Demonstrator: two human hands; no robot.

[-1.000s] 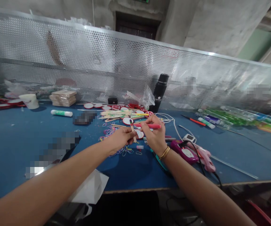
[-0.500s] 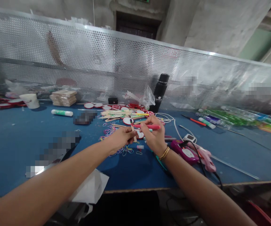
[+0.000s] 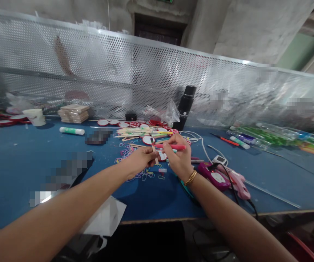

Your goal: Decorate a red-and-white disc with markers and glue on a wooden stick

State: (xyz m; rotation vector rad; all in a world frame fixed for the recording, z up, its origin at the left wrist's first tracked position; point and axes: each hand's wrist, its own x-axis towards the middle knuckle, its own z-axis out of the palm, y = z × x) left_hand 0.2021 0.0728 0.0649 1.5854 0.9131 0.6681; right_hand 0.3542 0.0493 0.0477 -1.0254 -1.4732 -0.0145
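Pinched between the thumb and fingers of my left hand (image 3: 143,160) is a flat wooden craft stick (image 3: 156,159), tilted, with a dark coloured upper end. My right hand (image 3: 179,158) grips a red marker pen (image 3: 178,147) like a writing tool. The marker's tip points left and meets the stick near its coloured end; whether it touches I cannot tell. Under and around my left hand lie loose coloured rubber bands (image 3: 146,175). Just beyond both hands is a pile of wooden sticks (image 3: 135,132), with white discs with red rims (image 3: 148,140) beside it.
A black bottle (image 3: 185,109) stands against the perforated metal screen (image 3: 105,72). Right of my wrist lie a purple device (image 3: 214,177) and a pink glue gun (image 3: 237,182) with cords. Glue sticks (image 3: 72,131), a white cup (image 3: 35,117) and a blurred-out dark object (image 3: 67,174) occupy the left side.
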